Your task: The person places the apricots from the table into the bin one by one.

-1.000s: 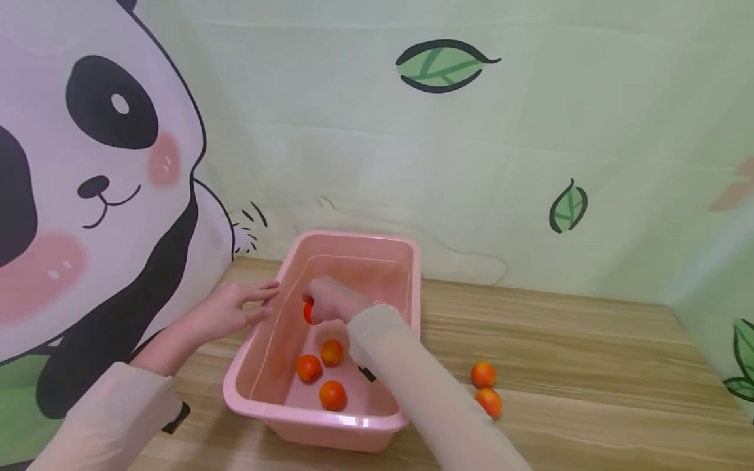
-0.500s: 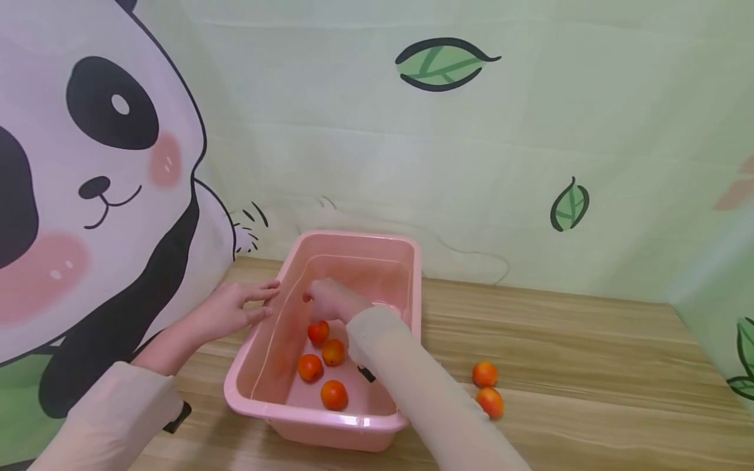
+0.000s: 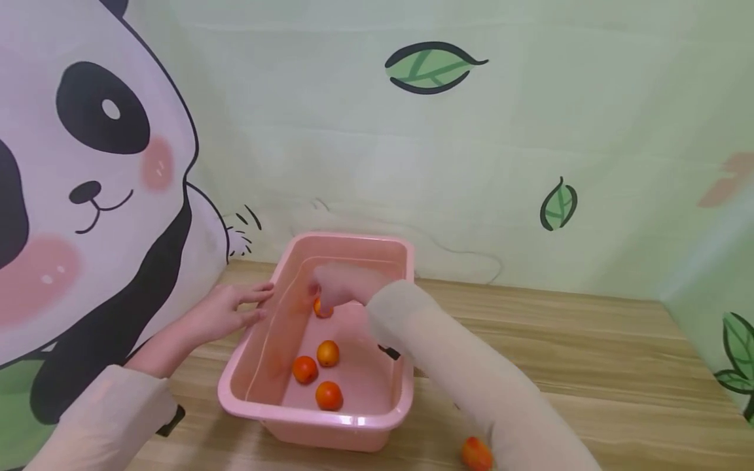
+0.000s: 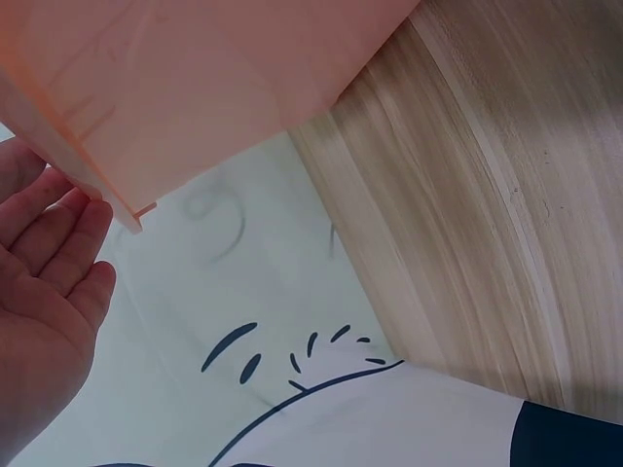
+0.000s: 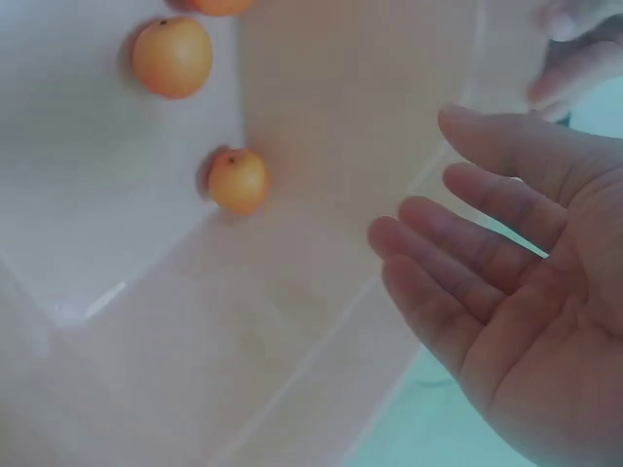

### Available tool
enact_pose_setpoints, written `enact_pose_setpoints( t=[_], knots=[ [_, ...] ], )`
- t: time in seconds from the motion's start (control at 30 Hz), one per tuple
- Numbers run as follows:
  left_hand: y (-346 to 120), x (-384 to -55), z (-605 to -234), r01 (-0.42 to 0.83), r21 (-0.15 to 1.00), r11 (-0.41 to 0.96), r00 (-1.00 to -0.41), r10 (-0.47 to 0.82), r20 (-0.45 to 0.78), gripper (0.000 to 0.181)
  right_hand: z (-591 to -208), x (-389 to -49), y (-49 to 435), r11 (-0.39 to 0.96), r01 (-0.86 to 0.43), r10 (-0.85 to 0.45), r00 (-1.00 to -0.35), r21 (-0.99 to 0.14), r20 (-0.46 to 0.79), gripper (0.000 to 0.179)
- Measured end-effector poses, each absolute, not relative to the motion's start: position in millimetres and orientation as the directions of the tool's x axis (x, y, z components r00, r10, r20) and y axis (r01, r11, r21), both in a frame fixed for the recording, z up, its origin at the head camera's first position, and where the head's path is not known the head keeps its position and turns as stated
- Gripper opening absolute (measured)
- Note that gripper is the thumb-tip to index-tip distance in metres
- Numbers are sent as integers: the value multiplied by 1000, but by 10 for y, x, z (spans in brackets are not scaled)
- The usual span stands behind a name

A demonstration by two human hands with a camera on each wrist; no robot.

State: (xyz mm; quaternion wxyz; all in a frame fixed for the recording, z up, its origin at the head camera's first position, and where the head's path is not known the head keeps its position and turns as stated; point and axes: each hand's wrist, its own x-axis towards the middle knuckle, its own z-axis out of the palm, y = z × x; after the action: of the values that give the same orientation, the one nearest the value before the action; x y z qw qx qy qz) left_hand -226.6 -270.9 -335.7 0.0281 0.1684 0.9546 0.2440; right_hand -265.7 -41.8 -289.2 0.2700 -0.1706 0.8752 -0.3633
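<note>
A pink basin (image 3: 315,415) stands on the wooden table, with several small orange-red fruits inside. Three of them, one fruit (image 3: 328,396) nearest the front, lie grouped in the front half. Another fruit (image 3: 321,309) shows farther back, partly hidden under my right hand (image 3: 344,284), which hovers inside the basin. In the right wrist view this hand has loosely spread fingers (image 5: 487,229) and an empty palm; a fruit (image 5: 243,182) sits apart from it by the basin wall. My left hand (image 3: 226,311) has its fingertips at the basin's left rim, fingers extended.
One more orange-red fruit (image 3: 476,453) lies on the table (image 3: 589,353) to the basin's right, beside my right sleeve (image 3: 471,373). A cloth backdrop (image 3: 353,150) with a panda and leaves hangs behind and to the left.
My right hand lets go of a fruit in the basin, and that fruit shifts backward. The right forearm swings right. One table fruit moves nearer; the other drops from sight.
</note>
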Motion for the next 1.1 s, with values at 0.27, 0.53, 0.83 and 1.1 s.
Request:
enact_pose_setpoints(
  t=[0.27,0.53,0.83,1.1],
  knots=[
    [-2719,-2278,-3371,278,490,826,-947,321,-3,43,-2932,-2803,-198,751,-338,-582,-745,-568,-326,37],
    [-2714,-2279,-3376,293,479,828,-945,328,10,42,-2941,-2810,149,645,-665,-759,-613,-377,-218,33],
    [-2700,-2283,-3376,288,497,818,-944,329,5,43,-2876,-2601,629,603,-700,-791,-585,-384,-176,29],
    [-2705,-2273,-3371,348,448,823,-931,360,63,41,-2989,-2521,1019,560,-730,-816,-568,-393,-109,31]
  ],
)
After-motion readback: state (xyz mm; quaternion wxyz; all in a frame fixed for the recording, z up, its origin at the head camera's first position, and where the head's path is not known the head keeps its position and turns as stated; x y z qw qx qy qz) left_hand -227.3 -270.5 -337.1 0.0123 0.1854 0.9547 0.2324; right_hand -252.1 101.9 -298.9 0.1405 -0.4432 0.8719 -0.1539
